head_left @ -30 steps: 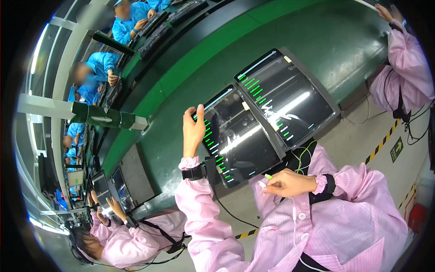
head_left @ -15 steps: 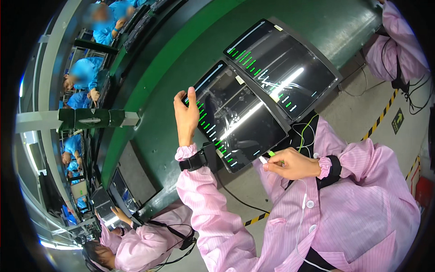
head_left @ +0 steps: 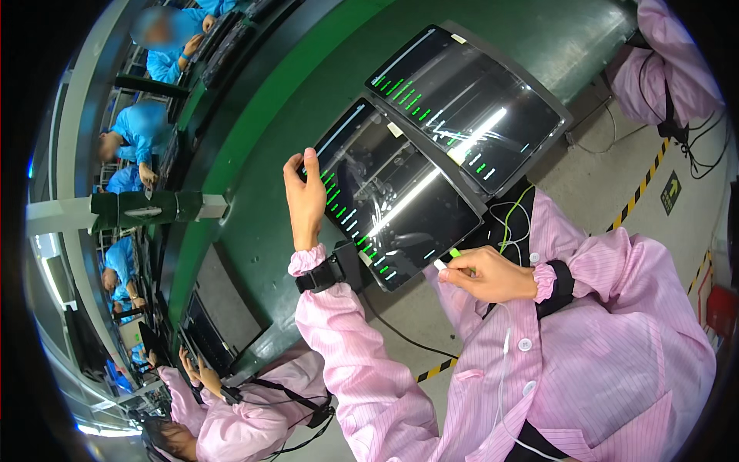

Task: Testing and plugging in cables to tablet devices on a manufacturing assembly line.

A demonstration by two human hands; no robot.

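Observation:
Two dark tablets with lit screens and green text lie side by side at the table's front edge. On the upper left corner of the nearer tablet (head_left: 416, 185) my left hand (head_left: 305, 202) is closed, thumb on the near side; its fingertips are partly hidden. My right hand (head_left: 493, 275) pinches a white cable plug (head_left: 440, 265) just off that tablet's lower right edge. A bright green plug (head_left: 455, 252) sticks out between the same fingers. The farther tablet (head_left: 481, 100) is touched by neither hand.
The green table (head_left: 269, 192) carries both tablets. White and green cables (head_left: 508, 227) hang by my lap. A co-worker in pink (head_left: 254, 412) handles a dark device at the lower left. Several people in blue (head_left: 142, 127) work across the line. Striped floor tape (head_left: 639, 196) runs at right.
The whole view has shifted slightly, moving the tablets left and up. Both my hands keep their grips. The co-worker's hands at lower left have moved.

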